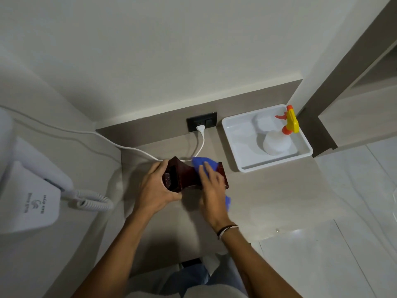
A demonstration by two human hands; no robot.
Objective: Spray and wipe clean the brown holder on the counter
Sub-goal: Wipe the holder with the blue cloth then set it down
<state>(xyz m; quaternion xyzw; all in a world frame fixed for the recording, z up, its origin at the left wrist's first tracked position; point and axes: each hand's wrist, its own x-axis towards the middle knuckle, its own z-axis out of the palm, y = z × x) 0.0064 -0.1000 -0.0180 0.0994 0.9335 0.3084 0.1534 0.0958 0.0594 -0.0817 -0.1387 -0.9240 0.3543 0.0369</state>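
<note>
Left grip [158,186] around brown holder [184,178], blue cloth [205,166] on top.

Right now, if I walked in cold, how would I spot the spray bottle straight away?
Find the black wall socket at the back of the counter; just right of it sits a white tray. The spray bottle stands in that tray, a pale translucent body hard to see against it, given away by its yellow and orange trigger head.

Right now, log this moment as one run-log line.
phase: wiping | left hand: grips brown holder | right hand: presses blue cloth on holder | spray bottle: in white tray
</note>
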